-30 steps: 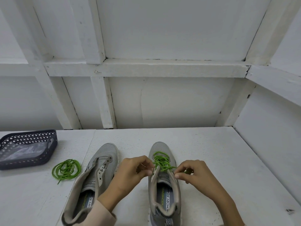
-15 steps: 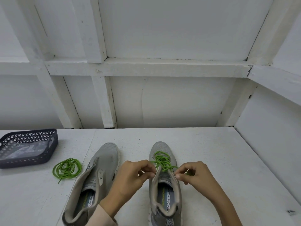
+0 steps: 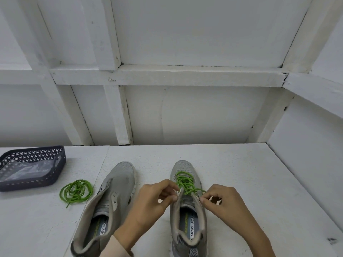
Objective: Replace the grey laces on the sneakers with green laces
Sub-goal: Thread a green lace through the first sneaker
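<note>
A green lace point(image 3: 184, 182) crisscrosses the front eyelets of the laced sneaker point(image 3: 188, 216), low and right of centre in the frame, toe pointing away. It bunches loosely over the tongue, between the two hands. The left hand point(image 3: 154, 203), fingers curled, pinches the sneaker's left eyelet edge just where the lace ends. The right hand point(image 3: 224, 203) pinches a strand of the lace at the right eyelet edge. Left of them lies the bare sneaker point(image 3: 111, 201), grey, its eyelets empty and its tongue open. Further left a coiled lace point(image 3: 76, 191), also green, rests on the white bench point(image 3: 241, 173) near a dark perforated basket point(image 3: 55, 175).
</note>
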Available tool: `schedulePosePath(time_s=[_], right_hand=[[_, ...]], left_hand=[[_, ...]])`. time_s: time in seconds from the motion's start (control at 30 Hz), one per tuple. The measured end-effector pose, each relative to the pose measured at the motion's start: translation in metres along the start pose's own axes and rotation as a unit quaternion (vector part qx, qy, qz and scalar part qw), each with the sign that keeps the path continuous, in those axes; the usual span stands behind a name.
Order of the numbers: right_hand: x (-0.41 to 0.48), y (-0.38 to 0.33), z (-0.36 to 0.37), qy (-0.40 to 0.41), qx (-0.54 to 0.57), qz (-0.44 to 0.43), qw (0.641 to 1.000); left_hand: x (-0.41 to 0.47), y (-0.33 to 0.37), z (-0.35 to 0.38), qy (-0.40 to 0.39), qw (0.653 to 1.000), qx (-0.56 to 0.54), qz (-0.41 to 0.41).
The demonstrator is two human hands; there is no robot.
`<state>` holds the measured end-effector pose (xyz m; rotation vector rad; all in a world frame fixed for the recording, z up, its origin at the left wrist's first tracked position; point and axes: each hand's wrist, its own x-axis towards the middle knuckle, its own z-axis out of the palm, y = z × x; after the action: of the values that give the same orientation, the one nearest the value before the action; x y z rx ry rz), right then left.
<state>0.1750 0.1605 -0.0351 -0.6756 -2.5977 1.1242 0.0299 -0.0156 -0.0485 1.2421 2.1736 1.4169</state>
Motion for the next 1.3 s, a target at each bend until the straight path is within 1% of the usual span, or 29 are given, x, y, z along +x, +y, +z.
schedulePosePath(time_s=[0.07,0.13,0.2,0.27,0.4,0.53,0.57,0.63,0.7,0.73,0.77,0.83,0.9,1.03,1.1,1.2,1.3], right_hand=[[-0.002,-0.008,0.000,-0.004,-0.017,-0.019,1.000],[-0.003,-0.013,0.002,-0.027,-0.057,-0.039,0.997],[-0.004,-0.019,0.007,-0.042,-0.132,-0.062,0.988],[-0.004,-0.025,0.012,-0.035,-0.163,-0.067,0.984],[-0.004,-0.033,0.021,-0.023,-0.223,-0.046,0.973],[-0.002,-0.036,0.024,0.018,-0.248,-0.054,0.967],[-0.002,-0.035,0.024,0.020,-0.251,-0.051,0.967],[-0.002,-0.034,0.026,0.029,-0.245,-0.047,0.968],[-0.002,-0.027,0.031,0.064,-0.237,-0.066,0.967],[-0.002,-0.023,0.033,0.089,-0.224,-0.089,0.966],[-0.002,-0.019,0.034,0.113,-0.203,-0.107,0.967],[0.000,-0.016,0.035,0.132,-0.142,-0.114,0.974],[0.001,-0.013,0.034,0.130,-0.076,-0.108,0.983],[0.000,-0.009,0.037,0.094,0.070,-0.075,0.990],[0.002,-0.009,0.037,0.079,0.123,-0.066,0.987],[0.006,-0.010,0.036,0.067,0.184,-0.061,0.979],[0.008,-0.008,0.034,0.036,0.258,-0.069,0.963]], left_hand=[[-0.002,0.004,0.000,-0.012,0.999,0.032,0.029],[-0.003,0.007,0.003,-0.034,0.988,0.128,0.072],[-0.004,0.008,0.009,-0.051,0.968,0.231,0.084],[-0.002,0.014,0.015,-0.063,0.956,0.279,0.061],[0.005,0.032,0.022,-0.087,0.927,0.365,0.012],[0.011,0.039,0.022,-0.095,0.902,0.421,0.004],[0.011,0.037,0.021,-0.088,0.902,0.423,0.008],[0.009,0.032,0.020,-0.051,0.906,0.419,0.037],[0.004,0.025,0.020,-0.021,0.913,0.400,0.074],[0.003,0.021,0.021,-0.002,0.920,0.380,0.093],[0.002,0.016,0.022,0.011,0.931,0.351,0.103],[-0.001,0.012,0.023,0.043,0.945,0.301,0.120],[-0.002,0.007,0.023,0.075,0.953,0.264,0.129],[-0.006,0.000,0.023,0.100,0.963,0.212,0.133],[-0.007,-0.001,0.025,0.113,0.969,0.179,0.124],[-0.008,0.001,0.027,0.123,0.982,0.109,0.088],[-0.007,0.010,0.027,0.089,0.995,-0.035,0.016]])
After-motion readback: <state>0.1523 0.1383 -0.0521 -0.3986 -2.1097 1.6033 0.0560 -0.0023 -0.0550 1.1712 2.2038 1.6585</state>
